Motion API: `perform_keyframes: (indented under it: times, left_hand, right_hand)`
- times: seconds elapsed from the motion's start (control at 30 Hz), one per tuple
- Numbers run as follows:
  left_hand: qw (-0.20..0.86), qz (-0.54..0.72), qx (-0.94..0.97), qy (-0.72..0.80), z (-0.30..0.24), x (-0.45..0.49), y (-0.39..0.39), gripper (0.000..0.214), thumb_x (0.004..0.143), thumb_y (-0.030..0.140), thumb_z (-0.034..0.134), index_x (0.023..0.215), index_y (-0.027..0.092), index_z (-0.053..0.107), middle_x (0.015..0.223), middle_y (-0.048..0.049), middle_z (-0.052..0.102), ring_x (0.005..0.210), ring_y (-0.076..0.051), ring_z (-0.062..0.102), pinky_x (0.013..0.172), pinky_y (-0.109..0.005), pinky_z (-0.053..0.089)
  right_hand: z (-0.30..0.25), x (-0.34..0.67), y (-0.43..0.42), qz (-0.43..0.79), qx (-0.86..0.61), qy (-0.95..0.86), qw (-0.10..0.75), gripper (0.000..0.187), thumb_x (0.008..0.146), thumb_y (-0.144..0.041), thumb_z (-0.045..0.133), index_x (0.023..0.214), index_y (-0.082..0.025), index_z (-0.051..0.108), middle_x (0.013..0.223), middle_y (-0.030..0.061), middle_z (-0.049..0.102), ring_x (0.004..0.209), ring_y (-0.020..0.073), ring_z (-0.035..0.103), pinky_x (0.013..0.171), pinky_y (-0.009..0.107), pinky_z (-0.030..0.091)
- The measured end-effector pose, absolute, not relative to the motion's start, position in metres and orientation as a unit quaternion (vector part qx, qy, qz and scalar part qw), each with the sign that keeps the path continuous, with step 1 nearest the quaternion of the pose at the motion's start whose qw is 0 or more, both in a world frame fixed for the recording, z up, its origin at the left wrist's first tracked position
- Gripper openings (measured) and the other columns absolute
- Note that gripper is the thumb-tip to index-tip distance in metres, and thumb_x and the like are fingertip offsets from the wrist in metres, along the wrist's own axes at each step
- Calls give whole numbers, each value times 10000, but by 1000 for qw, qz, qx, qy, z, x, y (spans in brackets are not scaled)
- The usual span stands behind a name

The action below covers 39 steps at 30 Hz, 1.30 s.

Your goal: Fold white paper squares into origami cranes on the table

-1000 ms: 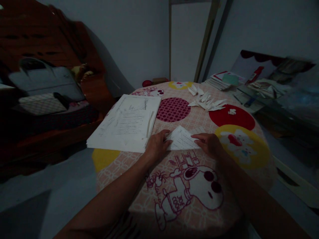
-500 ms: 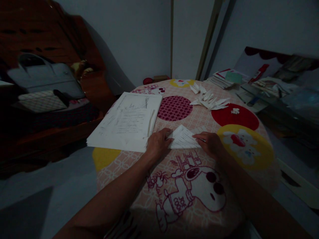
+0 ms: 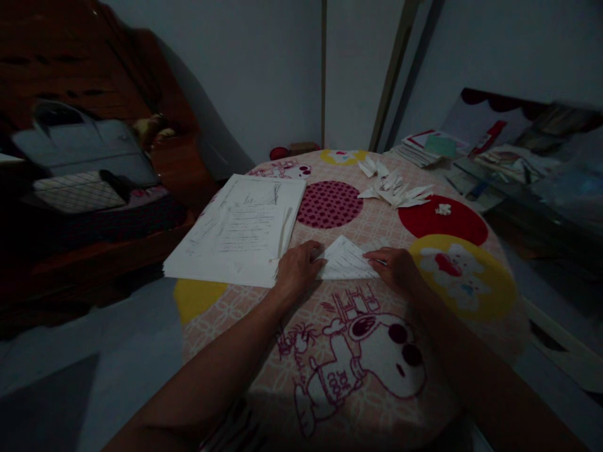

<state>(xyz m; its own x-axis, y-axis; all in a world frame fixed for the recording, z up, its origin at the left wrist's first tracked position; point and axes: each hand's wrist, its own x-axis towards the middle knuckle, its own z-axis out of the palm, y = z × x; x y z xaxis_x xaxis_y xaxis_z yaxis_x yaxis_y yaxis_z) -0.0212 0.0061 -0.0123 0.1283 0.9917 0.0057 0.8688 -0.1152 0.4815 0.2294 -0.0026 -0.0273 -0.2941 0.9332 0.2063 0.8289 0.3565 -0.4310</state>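
Note:
A sheet of paper folded into a triangle [image 3: 346, 260] lies on the patterned tablecloth [image 3: 264, 370], its point facing away from me and handwriting-like lines on its face. My left hand [image 3: 300, 267] grips its left corner between thumb and fingers. At the right corner, my right hand [image 3: 394, 267] pinches the paper in the same way. Both corners are partly hidden under the fingers. Just left of my left hand is a thick stack of printed sheets [image 3: 235, 232], its top pages marked with writing.
Several folded paper pieces [image 3: 393, 188] lie at the far right of the table, near a small crumpled scrap [image 3: 443, 209]. Beyond the right edge is a glass surface with papers [image 3: 419, 154]. On the left, a wooden bench [image 3: 176, 163] holds a pale handbag [image 3: 89, 147].
Hardly anything differs. Both hands keep their hold on the folded paper, and the whole view has shifted very slightly.

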Motion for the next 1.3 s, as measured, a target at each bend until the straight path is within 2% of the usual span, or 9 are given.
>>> perform_keyframes:
  times: [0.17, 0.7, 0.9, 1.03, 1.17, 1.3]
  left_hand:
    - [183, 165, 726, 642, -11, -21, 5, 358, 857, 285, 673, 1210, 223, 672, 1042, -76, 755, 952, -249, 686, 843, -355, 499]
    - [173, 181, 733, 633, -16, -22, 7, 360, 850, 286, 681, 1203, 215, 671, 1053, -81, 750, 963, -257, 687, 836, -362, 507]
    - [137, 174, 755, 617, -20, -22, 3, 351, 877, 283, 652, 1225, 239, 655, 966, -66, 742, 923, -263, 693, 815, -380, 529]
    - [94, 212, 805, 546, -30, -24, 6, 382, 842, 149, 643, 1217, 223, 662, 1111, -94, 699, 1045, -261, 661, 900, -403, 543]
    - [111, 272, 872, 392, -43, -25, 16, 607, 755, 13, 628, 1335, 186, 586, 1364, -135, 606, 1258, -251, 574, 1055, -438, 498]
    - [154, 246, 904, 313, -47, -25, 19, 637, 732, -28, 591, 1338, 171, 590, 1371, -143, 619, 1281, -252, 571, 1049, -457, 515]
  right_hand:
    - [-27, 229, -3, 125, -551, -795, 223, 273, 866, -157, 582, 1028, -161, 801, 999, 108, 793, 849, 241, 739, 781, 338, 546]
    - [-30, 228, -2, 136, -560, -784, 230, 274, 865, -143, 584, 1028, -161, 804, 1027, 125, 787, 906, 254, 739, 834, 356, 549]
    - [-32, 228, 0, 135, -561, -785, 225, 288, 865, -146, 569, 1030, -158, 805, 1022, 121, 789, 905, 254, 741, 830, 356, 552]
    - [-31, 228, 0, 133, -560, -789, 214, 293, 866, -137, 565, 1033, -162, 804, 1034, 124, 787, 916, 257, 739, 842, 366, 549]
    - [-29, 227, 0, 129, -561, -792, 201, 289, 880, -151, 563, 1038, -178, 803, 1040, 116, 787, 918, 252, 739, 841, 360, 547]
    - [-29, 226, 0, 125, -567, -789, 202, 289, 877, -148, 571, 1048, -185, 800, 1046, 113, 786, 934, 254, 736, 855, 363, 545]
